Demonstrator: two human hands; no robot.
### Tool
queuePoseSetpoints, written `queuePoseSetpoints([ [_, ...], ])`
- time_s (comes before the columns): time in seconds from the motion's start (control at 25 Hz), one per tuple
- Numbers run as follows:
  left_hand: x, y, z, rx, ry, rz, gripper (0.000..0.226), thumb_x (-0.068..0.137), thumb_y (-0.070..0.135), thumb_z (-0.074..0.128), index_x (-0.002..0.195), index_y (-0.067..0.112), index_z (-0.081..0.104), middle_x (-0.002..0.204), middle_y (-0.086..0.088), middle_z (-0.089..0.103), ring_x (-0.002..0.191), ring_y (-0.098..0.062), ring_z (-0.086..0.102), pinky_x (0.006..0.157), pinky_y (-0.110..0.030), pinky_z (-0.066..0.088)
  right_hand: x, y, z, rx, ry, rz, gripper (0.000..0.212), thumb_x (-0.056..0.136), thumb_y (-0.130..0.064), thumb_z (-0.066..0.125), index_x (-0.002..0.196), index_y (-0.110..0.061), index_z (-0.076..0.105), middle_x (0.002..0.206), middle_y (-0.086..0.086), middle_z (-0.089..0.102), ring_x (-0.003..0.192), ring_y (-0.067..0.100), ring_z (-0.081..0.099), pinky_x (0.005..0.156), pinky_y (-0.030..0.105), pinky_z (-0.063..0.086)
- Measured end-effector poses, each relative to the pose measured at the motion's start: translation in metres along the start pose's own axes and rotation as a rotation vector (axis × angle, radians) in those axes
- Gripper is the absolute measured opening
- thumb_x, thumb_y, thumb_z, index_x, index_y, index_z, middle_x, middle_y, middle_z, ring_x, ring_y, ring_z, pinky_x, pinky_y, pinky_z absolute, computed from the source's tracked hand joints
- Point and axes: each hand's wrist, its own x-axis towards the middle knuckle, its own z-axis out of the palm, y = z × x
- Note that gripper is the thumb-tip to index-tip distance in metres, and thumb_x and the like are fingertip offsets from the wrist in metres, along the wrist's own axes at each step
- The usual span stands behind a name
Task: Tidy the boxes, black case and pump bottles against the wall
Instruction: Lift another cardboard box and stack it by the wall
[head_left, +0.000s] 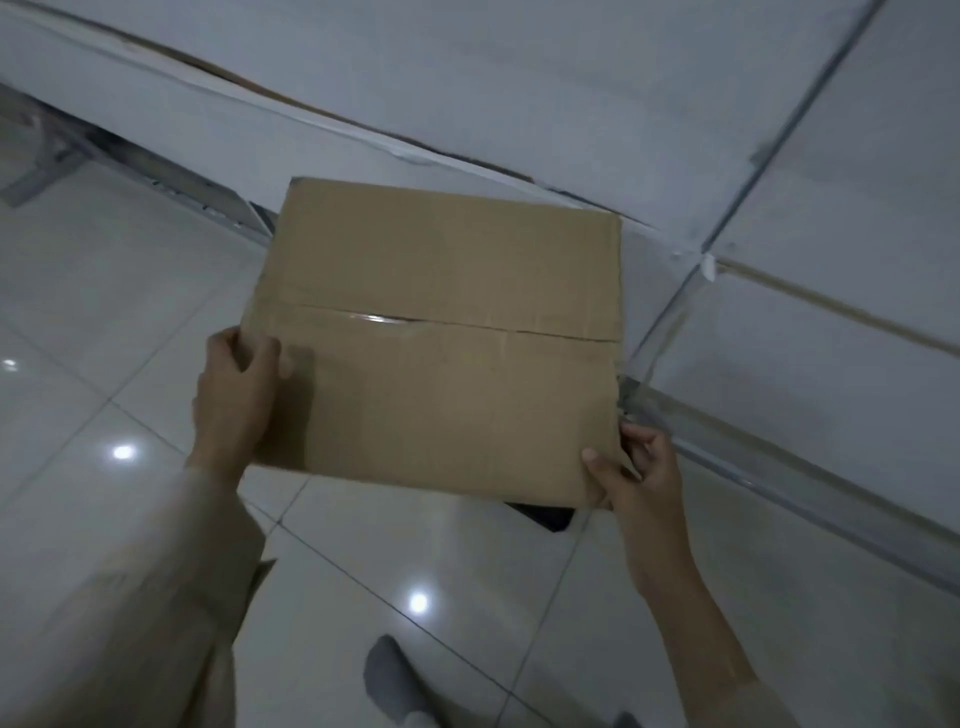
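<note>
A brown cardboard box (441, 338) with a taped seam across its top fills the middle of the head view, held above the floor near the wall. My left hand (236, 395) grips its left edge, thumb on top. My right hand (631, 470) grips its near right corner, thumb on top and fingers curled round the side. A corner of a black object (545, 517), maybe the black case, shows on the floor just under the box's near edge. No pump bottles are in view.
The grey-white wall (571, 104) runs along the back and right, with a metal track (779, 467) at its foot. Glossy white floor tiles (130, 270) lie to the left and front. My grey-socked foot (395, 675) stands at the bottom.
</note>
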Motion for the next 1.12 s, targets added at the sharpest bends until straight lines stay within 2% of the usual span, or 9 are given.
queuePoseSetpoints([
  [0.12,0.076,-0.019,-0.001,0.057,-0.084,0.014,0.069,0.079,0.051,0.039,0.140,0.020,0.029,0.145,-0.012,0.040,0.130,-0.036,0.039,0.110,-0.052,0.028,0.015,0.013,0.065,0.009,0.029,0.023,0.025,0.083,-0.009,0.063,0.093,-0.028,0.051,0.106,-0.008,0.060,0.107,0.017,0.057,0.089,0.037,0.050],
  [0.28,0.121,-0.042,-0.005,0.194,-0.163,0.137,0.068,0.085,0.036,0.048,0.144,0.016,0.021,0.151,-0.011,0.031,0.138,-0.033,0.030,0.115,-0.051,0.020,0.022,0.024,0.122,-0.016,0.109,-0.009,0.029,0.090,-0.019,0.054,0.115,-0.028,0.042,0.114,-0.015,0.053,0.109,0.008,0.052,0.084,0.020,0.043],
  [0.36,0.108,-0.052,-0.008,0.230,-0.093,0.144,0.068,0.087,0.030,0.049,0.146,0.017,0.016,0.157,-0.007,0.016,0.144,-0.029,0.013,0.116,-0.049,0.006,0.023,0.024,0.143,0.052,0.098,0.038,0.039,0.093,-0.023,0.050,0.128,-0.030,0.037,0.127,-0.011,0.049,0.113,0.008,0.050,0.091,0.025,0.042],
  [0.48,0.075,-0.071,-0.010,-0.001,-0.055,-0.008,0.076,0.089,0.036,0.052,0.148,0.023,0.006,0.159,-0.001,-0.012,0.146,-0.025,-0.009,0.117,-0.047,0.000,0.027,0.021,0.185,0.145,0.014,0.095,0.044,0.096,-0.024,0.044,0.137,-0.032,0.031,0.132,-0.011,0.047,0.113,0.005,0.051,0.092,0.028,0.045],
  [0.56,0.065,-0.078,-0.008,-0.235,-0.194,-0.075,0.082,0.089,0.039,0.052,0.148,0.029,-0.004,0.157,0.002,-0.019,0.147,-0.022,-0.003,0.119,-0.043,0.008,0.037,0.020,0.216,0.163,-0.027,0.100,0.045,0.096,-0.025,0.042,0.139,-0.032,0.028,0.140,-0.007,0.044,0.118,0.012,0.051,0.098,0.036,0.046],
  [0.68,0.087,-0.072,-0.004,-0.480,-0.379,-0.022,0.085,0.087,0.046,0.053,0.146,0.034,-0.007,0.159,0.010,0.005,0.140,-0.013,0.026,0.114,-0.045,0.030,0.053,0.022,0.253,0.205,-0.046,0.149,0.046,0.096,-0.023,0.043,0.137,-0.035,0.026,0.147,-0.001,0.035,0.126,0.021,0.045,0.108,0.051,0.037],
  [0.8,0.115,-0.055,0.002,-0.453,-0.380,-0.016,0.098,0.075,0.062,0.054,0.145,0.035,-0.010,0.157,0.010,0.019,0.136,-0.022,0.037,0.109,-0.047,0.037,0.062,0.025,0.273,0.235,-0.052,0.163,0.046,0.095,-0.020,0.046,0.132,-0.039,0.026,0.148,0.003,0.032,0.128,0.025,0.043,0.110,0.053,0.034],
  [1.0,0.130,-0.047,0.010,-0.501,-0.367,-0.091,0.093,0.089,0.032,0.055,0.144,0.028,-0.019,0.157,-0.001,0.018,0.133,-0.028,0.039,0.099,-0.042,0.045,0.063,0.024,0.269,0.290,-0.135,0.250,0.049,0.091,-0.028,0.053,0.130,-0.045,0.027,0.148,0.001,0.034,0.127,0.025,0.045,0.107,0.056,0.036],
  [1.12,0.137,-0.043,0.002,-0.708,-0.527,-0.296,0.084,0.087,0.023,0.060,0.143,0.035,-0.001,0.150,-0.003,0.027,0.124,-0.031,0.048,0.081,-0.039,0.056,0.057,0.021,0.259,0.333,-0.292,0.404,0.065,0.086,-0.043,0.055,0.138,-0.051,0.016,0.142,-0.002,0.041,0.121,0.022,0.049,0.100,0.059,0.041],
])
